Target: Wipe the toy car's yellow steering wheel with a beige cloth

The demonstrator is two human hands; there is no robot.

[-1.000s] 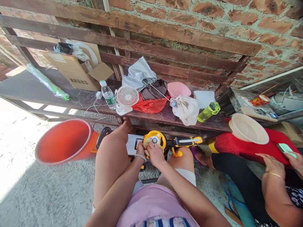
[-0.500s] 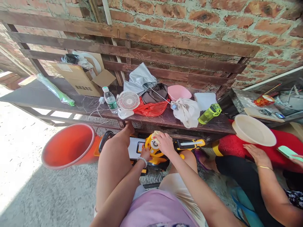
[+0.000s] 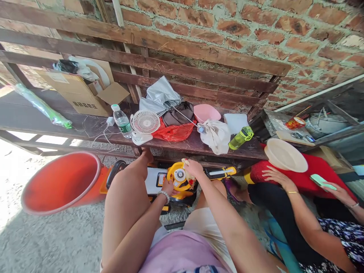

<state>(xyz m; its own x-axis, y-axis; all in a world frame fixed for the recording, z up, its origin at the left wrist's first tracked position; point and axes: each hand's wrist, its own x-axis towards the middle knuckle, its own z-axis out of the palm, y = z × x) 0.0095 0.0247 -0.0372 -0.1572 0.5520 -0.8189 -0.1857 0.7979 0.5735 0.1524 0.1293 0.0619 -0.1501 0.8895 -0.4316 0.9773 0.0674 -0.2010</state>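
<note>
Between my legs stands a yellow and black ride-on toy vehicle with a white seat (image 3: 151,182) and a yellow steering wheel (image 3: 172,172). My left hand (image 3: 168,187), with a beaded bracelet at the wrist, is closed on the wheel's near left rim. Against the far right of the rim, my right hand (image 3: 193,169) presses a pale cloth (image 3: 187,175) with some red on it; most of its fingers are curled out of sight. To the right of the wheel lies the toy's yellow and black arm (image 3: 220,173).
An orange bucket (image 3: 96,178) stands to the left. On the bench are a cardboard box (image 3: 76,94), a water bottle (image 3: 123,123), a fan (image 3: 145,122), a pink basin (image 3: 207,112) and a green bottle (image 3: 240,138). At right, another person sits with a green object (image 3: 321,182) in one hand.
My right hand with the cloth has moved from the wheel's hub out to its far right rim. My left hand stays on the wheel. The view has shifted a little to the right.
</note>
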